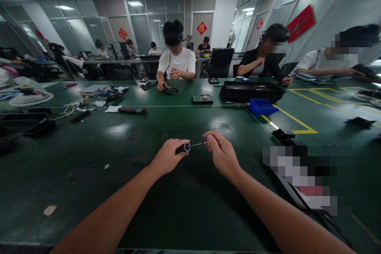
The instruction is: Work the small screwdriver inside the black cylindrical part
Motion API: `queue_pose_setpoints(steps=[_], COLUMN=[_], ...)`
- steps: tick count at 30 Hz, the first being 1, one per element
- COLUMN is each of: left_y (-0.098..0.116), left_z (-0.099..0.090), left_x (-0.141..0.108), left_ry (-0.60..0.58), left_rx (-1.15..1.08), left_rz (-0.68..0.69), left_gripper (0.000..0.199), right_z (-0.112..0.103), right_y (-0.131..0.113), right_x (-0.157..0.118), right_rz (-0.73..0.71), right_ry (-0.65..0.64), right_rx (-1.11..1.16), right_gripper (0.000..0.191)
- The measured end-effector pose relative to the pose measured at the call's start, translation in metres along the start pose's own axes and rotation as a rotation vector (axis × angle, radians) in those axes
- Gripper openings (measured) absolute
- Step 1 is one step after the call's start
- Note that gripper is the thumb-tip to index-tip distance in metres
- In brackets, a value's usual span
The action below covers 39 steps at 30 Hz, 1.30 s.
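Between the thumb and fingers of my left hand (169, 155) is a short black cylinder (187, 147), its silver-rimmed round end turned to the right. My right hand (222, 152) is closed on a screwdriver (197, 144) with a thin metal shaft and a reddish handle. The shaft points left, and its tip is at the cylinder's rimmed end; I cannot tell how far inside it reaches. Both hands are above the green table (178, 206), and most of the cylinder is hidden by my left fingers.
Across the table a person (177, 61) handles a dark device; a hard drive (203, 99) lies nearby. At the right are a blue bin (263, 107), a long black casing (253, 91) and a partly blurred-out item (312, 202). A dark rod-like tool (132, 110) lies left of centre.
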<state>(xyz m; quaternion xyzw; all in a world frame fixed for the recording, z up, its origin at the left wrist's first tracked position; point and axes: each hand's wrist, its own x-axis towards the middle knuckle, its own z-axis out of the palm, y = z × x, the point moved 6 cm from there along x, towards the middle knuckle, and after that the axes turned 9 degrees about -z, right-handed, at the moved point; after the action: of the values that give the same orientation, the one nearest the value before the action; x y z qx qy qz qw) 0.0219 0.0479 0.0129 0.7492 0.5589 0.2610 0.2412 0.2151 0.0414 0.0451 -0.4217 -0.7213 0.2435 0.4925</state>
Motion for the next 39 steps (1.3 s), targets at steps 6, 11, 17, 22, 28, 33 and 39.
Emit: queue_pose_setpoints(steps=[6,11,17,22,28,33,39], left_y=[0.0,0.003,0.013,0.008,0.008,0.012,0.011], left_z=[-0.002,0.0,-0.003,-0.003,-0.002,-0.003,-0.002], left_x=[0.0,0.0,-0.002,0.0,0.0,-0.001,-0.001], left_ry=[0.023,0.019,0.008,0.007,0.01,0.008,0.007], left_rx=[-0.019,-0.027,0.018,0.037,0.039,0.046,0.063], left_rz=[-0.01,0.038,0.161,0.107,0.087,0.084,0.078], left_gripper=[0.042,0.041,0.041,0.038,0.041,0.043,0.042], right_z=[0.0,0.006,0.007,-0.005,-0.004,-0.004,-0.005], right_y=[0.008,0.026,0.049,0.047,0.03,0.018,0.005], right_x=[0.002,0.005,0.006,0.008,0.007,0.007,0.007], right_rz=[0.045,0.119,0.34,0.262,0.131,0.074,0.016], right_ry=[0.097,0.178,0.29,0.311,0.212,0.173,0.12], right_rx=[0.178,0.414,0.65,0.489,0.358,0.2,0.102], right_gripper=[0.022,0.029,0.032,0.03,0.03,0.029,0.029])
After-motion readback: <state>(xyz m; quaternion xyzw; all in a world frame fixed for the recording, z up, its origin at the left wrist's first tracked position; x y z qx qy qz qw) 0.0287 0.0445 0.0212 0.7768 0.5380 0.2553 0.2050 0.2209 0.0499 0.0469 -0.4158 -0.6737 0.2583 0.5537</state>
